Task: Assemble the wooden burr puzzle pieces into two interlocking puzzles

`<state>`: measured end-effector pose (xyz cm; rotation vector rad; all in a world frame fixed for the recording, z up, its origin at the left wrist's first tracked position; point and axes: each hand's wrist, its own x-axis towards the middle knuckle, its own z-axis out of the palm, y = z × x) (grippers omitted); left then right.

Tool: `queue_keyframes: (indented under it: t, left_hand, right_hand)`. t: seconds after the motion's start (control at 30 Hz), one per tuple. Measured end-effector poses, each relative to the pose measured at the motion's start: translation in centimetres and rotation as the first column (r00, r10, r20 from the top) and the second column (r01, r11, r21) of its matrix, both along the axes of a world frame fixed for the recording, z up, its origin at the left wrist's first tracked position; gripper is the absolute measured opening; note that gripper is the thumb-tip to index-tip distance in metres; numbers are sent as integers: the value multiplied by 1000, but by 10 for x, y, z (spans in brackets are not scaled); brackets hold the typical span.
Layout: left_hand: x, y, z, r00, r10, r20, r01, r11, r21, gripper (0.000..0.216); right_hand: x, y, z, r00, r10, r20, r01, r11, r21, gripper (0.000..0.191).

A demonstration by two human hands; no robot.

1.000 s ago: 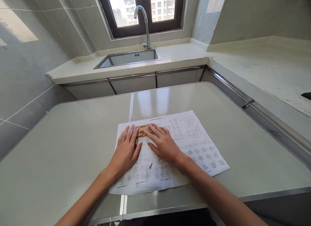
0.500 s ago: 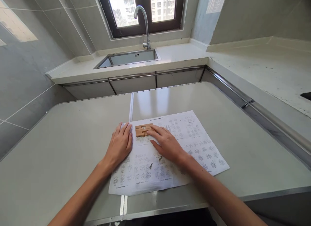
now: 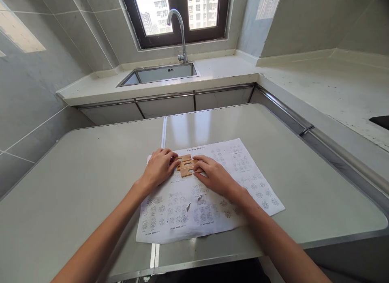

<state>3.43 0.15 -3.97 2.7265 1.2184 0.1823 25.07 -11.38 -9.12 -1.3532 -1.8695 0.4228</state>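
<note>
This is a home kitchen. At the upper middle of the frame a steel sink (image 3: 164, 74) is sunk into a pale countertop (image 3: 231, 68), with a curved tap (image 3: 179, 27) under a dark-framed window (image 3: 176, 15) that shows high-rise blocks (image 3: 152, 11). Grey wall tiles (image 3: 45, 72) fill the upper left. Cabinet fronts (image 3: 167, 105) run below the countertop, which turns along the right edge. A plain table (image 3: 75, 185) fills the lower half.

Left hand (image 3: 159, 168) is back in from the paper's edge, and both hands are curled onto the wooden puzzle pieces (image 3: 186, 166) instead of lying flat. Right hand (image 3: 212, 174) pinches the other end. The pieces look slightly lifted and tilted now, hard to tell.
</note>
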Motion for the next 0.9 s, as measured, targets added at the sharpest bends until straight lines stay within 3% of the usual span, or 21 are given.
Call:
queue_keyframes:
  t: [0.37, 0.67, 0.9]
  left_hand:
    - [14, -10, -7, 997, -41, 62, 47, 995, -93, 31]
    - [25, -29, -12, 999, -50, 12, 51, 996, -75, 37]
    - [27, -33, -18, 996, -47, 81, 51, 998, -47, 33]
  right_hand:
    - [1, 4, 3, 987, -162, -16, 162, 987, -6, 25]
    - [6, 8, -11, 973, -219, 71, 220, 976, 1, 23]
    - [3, 11, -16, 937, -263, 229, 262, 964, 37, 19]
